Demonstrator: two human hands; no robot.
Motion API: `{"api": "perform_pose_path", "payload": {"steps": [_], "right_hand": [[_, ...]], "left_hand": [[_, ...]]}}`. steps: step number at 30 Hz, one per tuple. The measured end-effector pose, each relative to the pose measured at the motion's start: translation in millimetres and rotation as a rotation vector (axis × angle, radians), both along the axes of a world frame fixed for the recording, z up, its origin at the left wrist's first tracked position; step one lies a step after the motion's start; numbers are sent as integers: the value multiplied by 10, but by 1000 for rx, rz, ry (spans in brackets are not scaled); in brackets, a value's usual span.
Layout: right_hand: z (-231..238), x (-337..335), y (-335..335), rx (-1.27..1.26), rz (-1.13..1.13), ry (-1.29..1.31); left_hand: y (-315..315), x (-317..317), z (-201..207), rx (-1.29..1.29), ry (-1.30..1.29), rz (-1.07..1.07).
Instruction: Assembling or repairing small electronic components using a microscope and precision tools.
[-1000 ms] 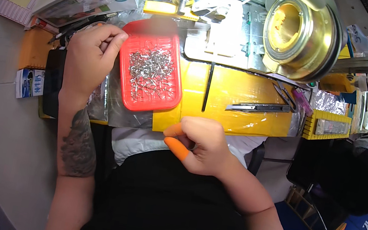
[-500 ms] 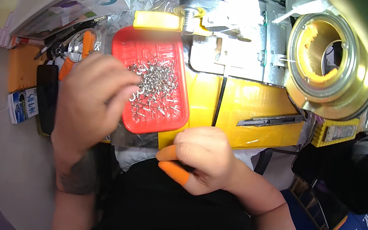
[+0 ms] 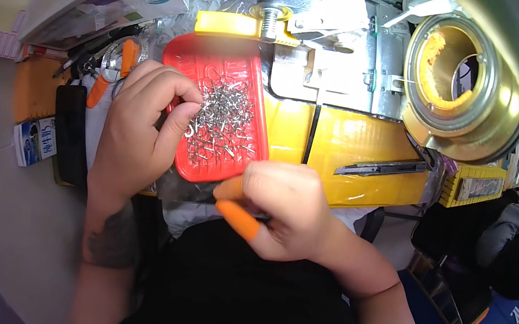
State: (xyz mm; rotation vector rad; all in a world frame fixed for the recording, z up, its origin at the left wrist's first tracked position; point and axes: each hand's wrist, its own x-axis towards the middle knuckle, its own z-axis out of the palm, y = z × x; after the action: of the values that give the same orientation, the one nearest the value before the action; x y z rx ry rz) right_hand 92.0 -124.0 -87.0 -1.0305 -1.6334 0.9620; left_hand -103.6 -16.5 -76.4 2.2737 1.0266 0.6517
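A red plastic tray (image 3: 206,170) holds a loose pile of small bent silvery metal pieces (image 3: 225,112), hook-like in shape. Over the tray's left edge, my left hand (image 3: 146,119) has its thumb and forefinger brought together at the side of the pile. Whatever lies between those fingertips is too small to make out. My right hand (image 3: 286,208) hovers just off the tray's near right corner, its fingers curled. An orange finger cot (image 3: 237,220) covers its thumb, and another orange one covers the forefinger. These two tips are close together; anything pinched there cannot be made out.
Behind the tray stands a metal fixture (image 3: 339,72) with a yellow bar (image 3: 227,24). A utility knife (image 3: 382,169) lies on the yellow surface (image 3: 367,135), left of a yellow rack (image 3: 471,187). A large brass-coloured ring-shaped device (image 3: 470,94) rises at right. Orange-handled pliers (image 3: 98,92) lie at left.
My left hand has moved slightly right and up, its thumb and forefinger now sharp at the pile. My right hand has shifted up and a little left, nearer the tray.
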Motion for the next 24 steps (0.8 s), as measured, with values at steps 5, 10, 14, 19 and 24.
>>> {"api": "perform_pose_path", "payload": {"steps": [5,10,14,19,24], "right_hand": [[56,-84,100,-144,-191,-24],[49,-185,316,-65,-253,-160],[-60,-234,402,30,-248,-194],[-50,-218,411,69,-257,-153],[-37,-188,373,55,-285,-292]], "left_hand": [[-124,-18,-53,-133,-221,163],[-165,-56,-46,-110,-276,135],[-200,-26,-74,-148,-351,130],[-250,7,-80,-224,-421,166],[-283,39,-99,-311,-528,157]]}}
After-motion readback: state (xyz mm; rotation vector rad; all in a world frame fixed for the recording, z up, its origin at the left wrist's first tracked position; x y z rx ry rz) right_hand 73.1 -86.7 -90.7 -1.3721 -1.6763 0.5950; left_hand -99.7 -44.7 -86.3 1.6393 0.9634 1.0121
